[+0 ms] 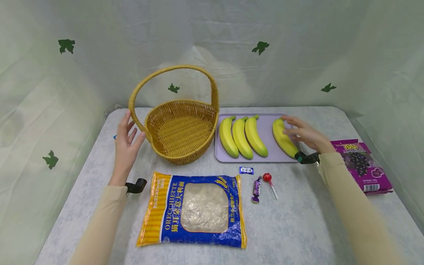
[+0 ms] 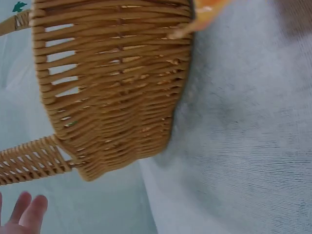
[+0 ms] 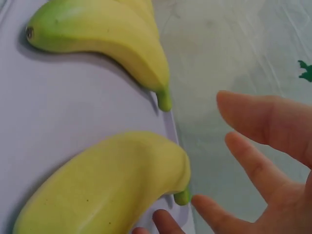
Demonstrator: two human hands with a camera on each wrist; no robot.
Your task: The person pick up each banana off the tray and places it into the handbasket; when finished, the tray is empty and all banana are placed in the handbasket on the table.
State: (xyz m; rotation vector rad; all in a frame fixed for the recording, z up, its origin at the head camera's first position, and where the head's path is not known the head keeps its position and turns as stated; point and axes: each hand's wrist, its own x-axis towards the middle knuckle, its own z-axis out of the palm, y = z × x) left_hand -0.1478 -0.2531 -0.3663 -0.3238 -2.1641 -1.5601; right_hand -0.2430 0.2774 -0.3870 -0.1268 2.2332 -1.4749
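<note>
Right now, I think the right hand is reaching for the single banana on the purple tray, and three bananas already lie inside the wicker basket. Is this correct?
Not quite. The right hand does reach the single banana on the purple tray, but the three bananas lie on that same tray, not in the wicker basket. The head view shows the basket holding nothing.

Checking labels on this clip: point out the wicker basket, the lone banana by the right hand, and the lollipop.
wicker basket [image 1: 172, 159]: head view, front rim.
lone banana [image 1: 281, 138]: head view, mid-body.
lollipop [image 1: 267, 177]: head view, red candy head.
</note>
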